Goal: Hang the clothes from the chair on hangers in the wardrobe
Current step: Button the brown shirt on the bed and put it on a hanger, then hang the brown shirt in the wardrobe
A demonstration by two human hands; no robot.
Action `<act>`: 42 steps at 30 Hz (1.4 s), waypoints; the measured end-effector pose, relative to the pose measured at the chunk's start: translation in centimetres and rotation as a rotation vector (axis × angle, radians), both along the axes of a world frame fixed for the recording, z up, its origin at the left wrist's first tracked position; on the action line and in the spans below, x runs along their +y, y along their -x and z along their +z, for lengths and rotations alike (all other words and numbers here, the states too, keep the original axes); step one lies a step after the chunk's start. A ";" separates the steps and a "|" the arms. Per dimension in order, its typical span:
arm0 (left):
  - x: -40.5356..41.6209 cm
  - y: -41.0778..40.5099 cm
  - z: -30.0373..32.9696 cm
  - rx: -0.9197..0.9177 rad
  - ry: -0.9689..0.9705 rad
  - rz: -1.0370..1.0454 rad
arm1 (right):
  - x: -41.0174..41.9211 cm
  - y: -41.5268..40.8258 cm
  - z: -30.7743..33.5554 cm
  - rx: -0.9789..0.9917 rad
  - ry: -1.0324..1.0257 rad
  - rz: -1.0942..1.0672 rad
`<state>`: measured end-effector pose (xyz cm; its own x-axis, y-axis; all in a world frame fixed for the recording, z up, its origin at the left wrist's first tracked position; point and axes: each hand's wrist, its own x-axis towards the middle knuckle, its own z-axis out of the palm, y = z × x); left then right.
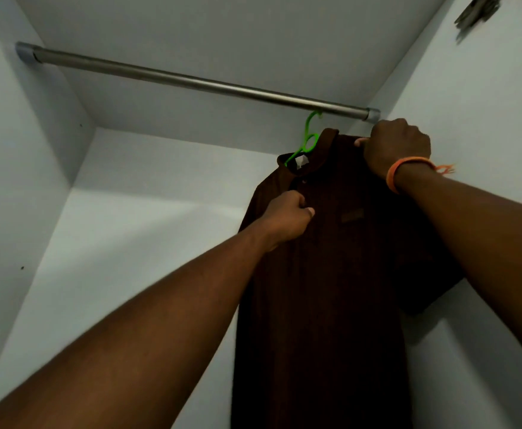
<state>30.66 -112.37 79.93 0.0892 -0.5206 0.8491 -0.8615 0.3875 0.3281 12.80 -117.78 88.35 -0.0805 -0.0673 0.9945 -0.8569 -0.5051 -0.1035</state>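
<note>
Dark brown cloth fills the near lower middle of the view: a collared shirt hanging with its long axis nearly vertical, hem down out of view, collar up toward the rail, and its buttoned front facing the person. The left hand has its fingers curled and pinches the front placket just below the collar; the right hand, an orange band on its wrist, grips the shoulder of the shirt higher up and further in. Beyond both, a green hanger sits inside the collar, and its hook looks caught over the metal rail near the right end, close against the white wardrobe wall. The shirt seems skewed on the hanger, bunched toward the right shoulder, so a tug at the placket could drag the cloth off one arm of the hanger or lift the hook off the rail; crowding against the wall might also crease the sleeve. The wardrobe's back panel lies furthest
</note>
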 end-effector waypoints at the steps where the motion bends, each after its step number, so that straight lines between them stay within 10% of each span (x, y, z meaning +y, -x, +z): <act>1: -0.4 0.2 0.3 0.001 0.004 -0.001 | -0.3 0.1 0.5 -0.005 0.010 -0.007; 23: 1.6 4.1 -4.4 0.025 -0.058 -0.002 | 0.8 4.6 -3.8 -0.212 0.013 0.115; 30: 7.3 3.3 -12.9 0.226 0.026 0.059 | 4.8 0.9 -17.9 -0.242 0.029 0.128; 42: 26.5 8.8 -36.4 0.794 0.052 0.386 | 18.7 -0.7 -43.6 -0.249 -0.550 0.648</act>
